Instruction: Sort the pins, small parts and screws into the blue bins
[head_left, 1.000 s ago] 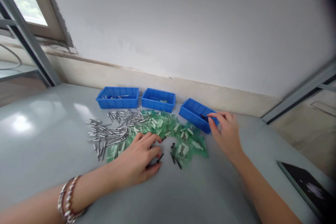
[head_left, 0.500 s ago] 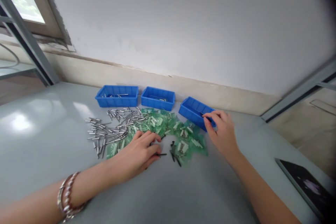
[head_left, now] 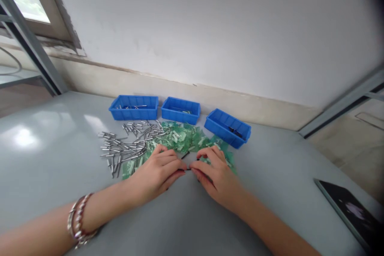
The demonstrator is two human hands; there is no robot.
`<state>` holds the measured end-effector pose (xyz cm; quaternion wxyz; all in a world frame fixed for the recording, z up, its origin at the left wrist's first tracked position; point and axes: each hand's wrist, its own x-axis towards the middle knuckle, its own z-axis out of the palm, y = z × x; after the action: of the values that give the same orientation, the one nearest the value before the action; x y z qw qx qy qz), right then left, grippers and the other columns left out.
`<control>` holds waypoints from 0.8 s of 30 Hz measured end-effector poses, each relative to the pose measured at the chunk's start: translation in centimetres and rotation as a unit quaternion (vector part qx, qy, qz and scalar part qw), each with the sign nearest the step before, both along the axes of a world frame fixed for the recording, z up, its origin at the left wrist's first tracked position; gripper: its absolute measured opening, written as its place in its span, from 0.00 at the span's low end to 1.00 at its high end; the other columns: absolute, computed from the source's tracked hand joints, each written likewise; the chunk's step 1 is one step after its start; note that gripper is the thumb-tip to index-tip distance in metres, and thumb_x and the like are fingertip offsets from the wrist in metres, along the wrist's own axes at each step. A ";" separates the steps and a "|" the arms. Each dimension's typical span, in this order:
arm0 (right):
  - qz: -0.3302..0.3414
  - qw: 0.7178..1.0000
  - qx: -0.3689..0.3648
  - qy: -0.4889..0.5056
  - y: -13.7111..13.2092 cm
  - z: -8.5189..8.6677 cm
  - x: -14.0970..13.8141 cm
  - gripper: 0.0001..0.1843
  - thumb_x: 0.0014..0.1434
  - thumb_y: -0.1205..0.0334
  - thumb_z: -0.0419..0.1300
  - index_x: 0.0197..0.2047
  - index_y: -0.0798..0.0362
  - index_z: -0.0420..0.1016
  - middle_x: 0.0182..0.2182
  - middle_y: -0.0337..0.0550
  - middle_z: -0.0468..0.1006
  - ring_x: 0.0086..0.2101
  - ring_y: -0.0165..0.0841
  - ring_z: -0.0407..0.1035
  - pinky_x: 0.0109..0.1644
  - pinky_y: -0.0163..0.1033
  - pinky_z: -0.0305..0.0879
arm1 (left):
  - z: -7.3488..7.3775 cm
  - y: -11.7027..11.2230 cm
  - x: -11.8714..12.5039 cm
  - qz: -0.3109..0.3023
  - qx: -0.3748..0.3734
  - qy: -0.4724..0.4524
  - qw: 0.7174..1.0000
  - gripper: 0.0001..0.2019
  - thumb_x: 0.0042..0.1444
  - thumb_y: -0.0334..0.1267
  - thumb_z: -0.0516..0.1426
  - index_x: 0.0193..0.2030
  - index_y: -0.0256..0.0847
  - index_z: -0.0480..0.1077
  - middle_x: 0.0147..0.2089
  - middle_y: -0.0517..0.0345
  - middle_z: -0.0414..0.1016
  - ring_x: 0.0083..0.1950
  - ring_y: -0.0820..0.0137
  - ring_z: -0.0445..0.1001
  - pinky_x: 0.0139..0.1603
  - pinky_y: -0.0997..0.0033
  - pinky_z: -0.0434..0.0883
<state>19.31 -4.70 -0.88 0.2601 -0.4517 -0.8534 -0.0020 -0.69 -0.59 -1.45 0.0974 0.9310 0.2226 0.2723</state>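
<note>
Grey and glossy, the tabletop (head_left: 45, 160) runs back to a pale wall with a beige skirting strip, and a window frame shows at the upper left. Against the skirting stand three blue bins: the left bin (head_left: 134, 107) holds a few silver pins, the middle bin (head_left: 180, 110) holds a few pale pieces, and the right bin (head_left: 228, 128), set at an angle, holds some dark pieces.

In front of the bins lies a spread of silver metal pins (head_left: 129, 146), and just to its right a heap of small green plastic bags (head_left: 183, 138) with pale parts inside. Both heaps touch where they meet.

Both hands rest at the near edge of the green heap, fingertips almost meeting. The left hand (head_left: 157, 172), with a beaded bracelet (head_left: 77, 224) on its wrist, has its fingers curled down, and its grip pinches one end of a thin black pin (head_left: 188, 169). The right hand (head_left: 216, 174) comes in from the other side, fingers bent, and its fingertips close on the other end of the same pin, which lies level just above the tabletop between the two hands. Another black pin (head_left: 185, 155) lies slanted on the bags just behind the left fingertips.

At the lower right corner a dark flat device (head_left: 348, 210) lies on the tabletop, well apart from the hands.
</note>
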 end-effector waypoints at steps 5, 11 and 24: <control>0.002 1.000 -0.016 0.005 0.1 -0.1 0.2 0.08 0.59 0.66 0.51 0.37 0.50 0.72 0.37 0.45 0.67 0.38 0.36 0.58 0.41 0.44 0.58 | 0.1 -0.2 0.0 -0.007 0.002 -0.016 1.000 0.06 0.59 0.30 0.49 0.39 0.39 0.65 0.34 0.59 0.70 0.36 0.72 0.67 0.43 0.68 0.55; 0.003 1.000 -0.013 0.010 0.1 -0.1 0.3 0.07 0.57 0.68 0.53 0.38 0.52 0.71 0.37 0.45 0.67 0.39 0.37 0.58 0.42 0.45 0.58 | 0.2 -0.3 -0.1 0.004 0.015 -0.038 0.999 0.06 0.59 0.29 0.50 0.43 0.40 0.63 0.35 0.60 0.70 0.37 0.73 0.67 0.42 0.69 0.56; 0.006 1.000 -0.014 0.027 0.2 -0.3 0.1 0.09 0.58 0.69 0.51 0.38 0.53 0.71 0.37 0.46 0.67 0.39 0.37 0.58 0.42 0.45 0.58 | 0.0 -0.2 0.0 0.016 0.013 -0.047 0.999 0.06 0.59 0.30 0.50 0.43 0.40 0.61 0.36 0.59 0.69 0.37 0.73 0.66 0.40 0.70 0.57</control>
<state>19.46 -4.54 -1.13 0.2771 -0.4502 -0.8485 0.0238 -0.74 -0.83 -1.48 0.0913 0.9146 0.2289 0.3205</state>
